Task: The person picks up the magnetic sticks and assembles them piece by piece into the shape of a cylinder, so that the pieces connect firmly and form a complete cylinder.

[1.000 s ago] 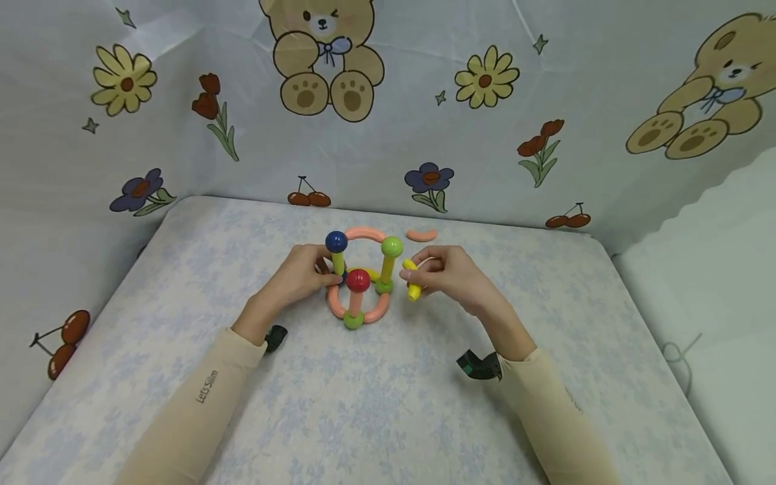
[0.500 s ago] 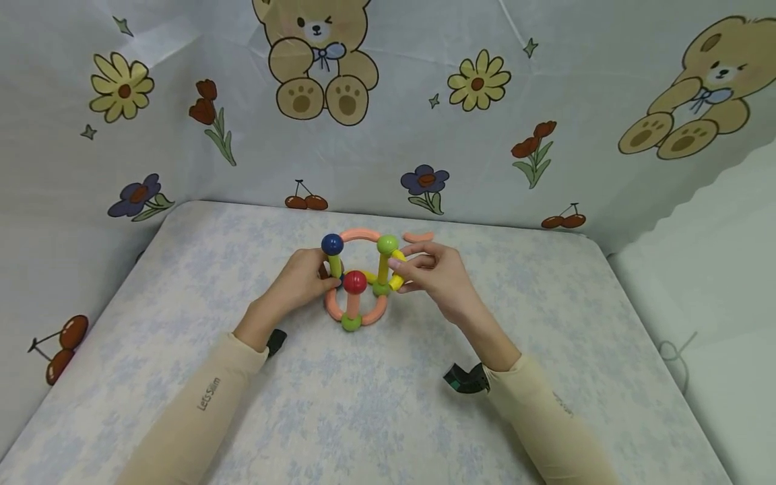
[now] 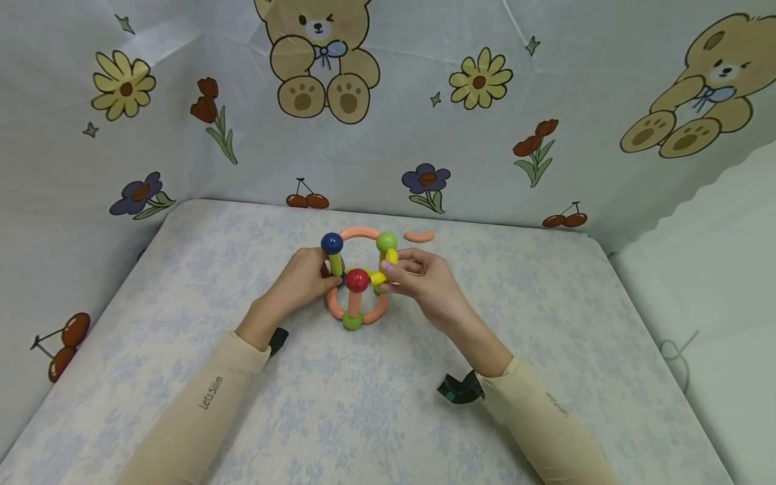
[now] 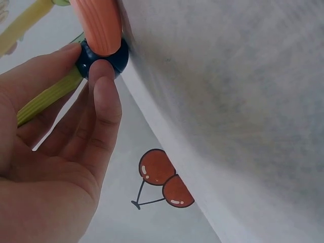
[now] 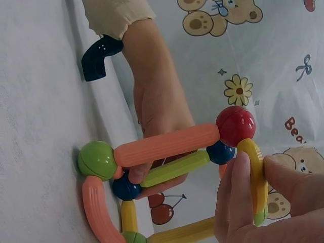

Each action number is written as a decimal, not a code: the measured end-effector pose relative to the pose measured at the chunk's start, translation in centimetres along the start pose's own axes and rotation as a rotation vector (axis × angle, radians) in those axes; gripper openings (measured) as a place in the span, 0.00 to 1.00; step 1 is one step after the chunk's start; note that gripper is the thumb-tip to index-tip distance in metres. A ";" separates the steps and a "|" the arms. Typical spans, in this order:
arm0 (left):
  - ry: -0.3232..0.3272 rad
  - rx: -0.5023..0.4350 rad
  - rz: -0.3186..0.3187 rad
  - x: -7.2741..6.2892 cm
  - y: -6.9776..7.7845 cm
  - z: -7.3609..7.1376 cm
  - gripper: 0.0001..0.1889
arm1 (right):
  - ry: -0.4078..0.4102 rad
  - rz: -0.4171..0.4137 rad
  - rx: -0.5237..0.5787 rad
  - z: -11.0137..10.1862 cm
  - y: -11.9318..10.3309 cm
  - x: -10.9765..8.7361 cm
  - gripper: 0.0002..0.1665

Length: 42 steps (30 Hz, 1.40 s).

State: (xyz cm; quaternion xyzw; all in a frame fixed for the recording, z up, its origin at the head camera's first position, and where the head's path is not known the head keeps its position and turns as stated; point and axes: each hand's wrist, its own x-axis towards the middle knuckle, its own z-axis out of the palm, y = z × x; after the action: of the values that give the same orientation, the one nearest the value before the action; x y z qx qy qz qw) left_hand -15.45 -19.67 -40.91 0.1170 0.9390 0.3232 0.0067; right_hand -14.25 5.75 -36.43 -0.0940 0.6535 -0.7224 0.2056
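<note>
A ball-and-rod magnetic frame stands on the table, with salmon curved pieces in its base and upper side. My left hand (image 3: 307,273) holds its lower blue ball (image 5: 126,187), thumb and fingers around it, at the foot of a yellow-green rod (image 5: 174,169). Between thumb and fingers, my right hand (image 3: 424,279) pinches a yellow curved rod (image 5: 257,177). One end of that rod meets the red ball (image 5: 236,125) on top of a salmon upright rod (image 5: 167,144). Its other end lies by the upper green ball (image 3: 386,241); contact there is unclear. An upper blue ball (image 3: 332,243) tops the left upright.
A loose salmon curved piece (image 3: 419,236) lies behind the frame, near the table's back edge. The patterned tablecloth (image 3: 364,404) spreads in front. A curtain printed with bears and flowers (image 3: 242,135) hangs behind. Dark wrist cameras (image 3: 461,389) sit at both sleeves.
My right hand has moved left with the yellow curved rod, from beside the frame to its upper front right, and turned it toward the red ball. My left hand keeps its hold on the frame.
</note>
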 end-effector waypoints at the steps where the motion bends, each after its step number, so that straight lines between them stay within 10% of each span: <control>1: 0.002 0.001 0.001 0.0 0.0 0.0 0.09 | -0.010 0.004 0.017 0.1 0.1 0.0 0.19; 7: 0.010 -0.017 0.002 0.0 -0.2 0.1 0.10 | -0.135 0.052 -0.025 -0.2 0.4 0.1 0.19; 17: -0.007 -0.093 -0.032 0.1 -0.8 0.1 0.10 | -0.171 -0.292 -0.788 2.5 5.3 0.2 0.16; 25: 0.025 -0.098 -0.061 0.1 -1.0 0.0 0.11 | -0.108 -0.422 -0.883 2.4 6.6 0.8 0.11; 42: 0.035 -0.028 -0.022 0.0 0.2 0.1 0.15 | 0.018 -0.293 -0.877 -1.6 5.1 2.5 0.07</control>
State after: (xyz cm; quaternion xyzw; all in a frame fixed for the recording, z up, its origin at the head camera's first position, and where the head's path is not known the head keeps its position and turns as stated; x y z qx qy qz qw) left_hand -15.43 -19.50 -40.84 0.1009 0.9356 0.3382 -0.0043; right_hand -16.22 5.83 -41.95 -0.2570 0.8790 -0.3998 0.0365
